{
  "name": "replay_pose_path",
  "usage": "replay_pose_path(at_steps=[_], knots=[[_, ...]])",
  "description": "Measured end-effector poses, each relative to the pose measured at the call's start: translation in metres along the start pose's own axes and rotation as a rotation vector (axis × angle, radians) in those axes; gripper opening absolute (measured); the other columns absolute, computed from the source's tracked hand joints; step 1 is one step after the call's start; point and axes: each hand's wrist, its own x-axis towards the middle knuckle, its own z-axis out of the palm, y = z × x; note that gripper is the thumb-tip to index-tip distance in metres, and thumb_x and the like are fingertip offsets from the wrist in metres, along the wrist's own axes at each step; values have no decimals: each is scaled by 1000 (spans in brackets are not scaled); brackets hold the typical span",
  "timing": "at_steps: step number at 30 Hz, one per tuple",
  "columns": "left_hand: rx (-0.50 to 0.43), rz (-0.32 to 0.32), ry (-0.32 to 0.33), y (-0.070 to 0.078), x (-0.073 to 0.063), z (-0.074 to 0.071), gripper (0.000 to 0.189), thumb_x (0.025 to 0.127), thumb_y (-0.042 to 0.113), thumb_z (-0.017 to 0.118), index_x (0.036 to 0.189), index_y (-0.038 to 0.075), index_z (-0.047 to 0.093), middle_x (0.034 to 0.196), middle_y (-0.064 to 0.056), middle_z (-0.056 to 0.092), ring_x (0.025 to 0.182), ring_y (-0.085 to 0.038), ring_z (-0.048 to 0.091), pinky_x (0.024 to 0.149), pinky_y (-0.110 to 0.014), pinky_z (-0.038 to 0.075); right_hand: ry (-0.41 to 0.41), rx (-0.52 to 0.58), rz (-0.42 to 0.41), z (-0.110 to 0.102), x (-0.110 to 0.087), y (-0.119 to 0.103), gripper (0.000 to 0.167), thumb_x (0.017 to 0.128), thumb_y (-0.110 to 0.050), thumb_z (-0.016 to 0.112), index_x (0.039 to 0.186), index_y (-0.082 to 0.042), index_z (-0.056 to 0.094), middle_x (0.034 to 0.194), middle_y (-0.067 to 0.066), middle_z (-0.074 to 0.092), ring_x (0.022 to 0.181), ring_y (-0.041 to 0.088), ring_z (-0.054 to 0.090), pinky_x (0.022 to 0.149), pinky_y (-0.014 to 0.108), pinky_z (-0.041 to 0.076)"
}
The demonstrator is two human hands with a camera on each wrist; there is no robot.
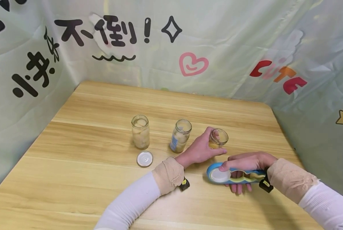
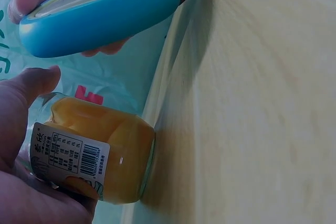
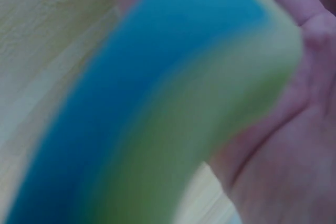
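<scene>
My left hand [image 1: 198,149] grips a glass jar of yellow-orange fruit [image 2: 118,148], with thumb and fingers on either side. The jar's mouth is uncovered, and its label with a barcode [image 2: 88,160] faces the left wrist camera. Just nearer to me, my right hand [image 1: 250,160] holds a blue and yellow-green jar opener [image 1: 209,174] above the table. Inside the opener's round end lies a white-lined lid [image 1: 220,175], and the right thumb rests at its edge. Close up and blurred, the opener fills much of the right wrist view.
Two more uncapped glass jars stand on the wooden table [image 1: 73,179]: one with pale fruit [image 1: 141,135] and one with a blue label [image 1: 175,143]. A loose lid [image 1: 144,158] lies in front of them. Printed cloth [image 1: 217,48] hangs around the table's back and sides.
</scene>
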Motion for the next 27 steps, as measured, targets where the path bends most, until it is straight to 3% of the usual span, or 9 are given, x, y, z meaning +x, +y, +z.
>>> replay_pose_path(at_steps=[9, 17, 27], knots=[[-1, -2, -3, 0, 0, -1, 60, 89, 42, 80, 132, 22, 44, 118, 10, 57, 104, -5, 56, 93, -19, 45, 7, -23, -26, -2, -1, 0, 52, 96, -49, 50, 104, -3, 74, 93, 19, 79, 76, 22, 77, 52, 27, 56], [6, -5, -8, 1, 0, -2, 60, 89, 42, 80, 133, 22, 43, 118, 9, 57, 103, -6, 57, 92, -19, 46, 18, 19, -30, -2, -1, 2, 48, 97, -49, 53, 117, -8, 66, 92, 20, 79, 77, 24, 77, 58, 30, 59], [3, 0, -9, 0, -1, -2, 60, 89, 42, 80, 133, 22, 44, 119, 10, 57, 104, -5, 56, 93, -19, 45, -16, 19, -74, -1, 1, 2, 47, 96, -43, 51, 106, -3, 74, 85, 15, 78, 72, 18, 74, 63, 31, 61]])
